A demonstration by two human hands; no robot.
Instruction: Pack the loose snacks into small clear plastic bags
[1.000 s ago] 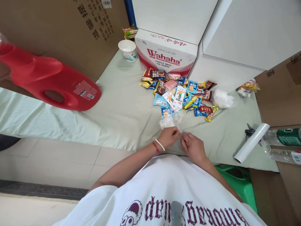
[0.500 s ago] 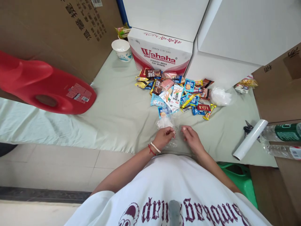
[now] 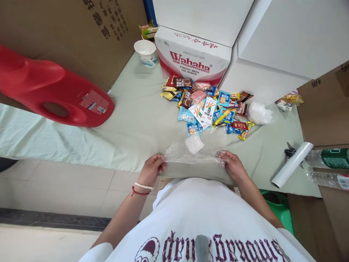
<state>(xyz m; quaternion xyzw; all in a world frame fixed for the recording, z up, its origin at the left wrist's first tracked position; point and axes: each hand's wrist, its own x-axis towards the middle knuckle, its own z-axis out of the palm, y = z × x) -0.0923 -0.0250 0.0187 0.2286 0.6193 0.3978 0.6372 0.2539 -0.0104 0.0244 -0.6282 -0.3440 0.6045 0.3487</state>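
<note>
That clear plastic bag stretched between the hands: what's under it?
Through the clear plastic bag shows pale green cloth. A crumpled white lump hides a patch.

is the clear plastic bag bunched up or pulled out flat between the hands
Pulled out. The clear plastic bag stretches in a wide band from the left hand to the right hand, each pinching one end above the table edge.

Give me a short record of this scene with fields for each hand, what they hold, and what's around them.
left hand: pinches the left end of the clear plastic bag
right hand: pinches the right end of the same bag
bag state: stretched flat between both hands, above the pale green cloth
beyond the bag: pile of snack packets, Wahaha carton, paper cup
to the left: red jug lying on its side
to the right: white roll, bottles
</note>
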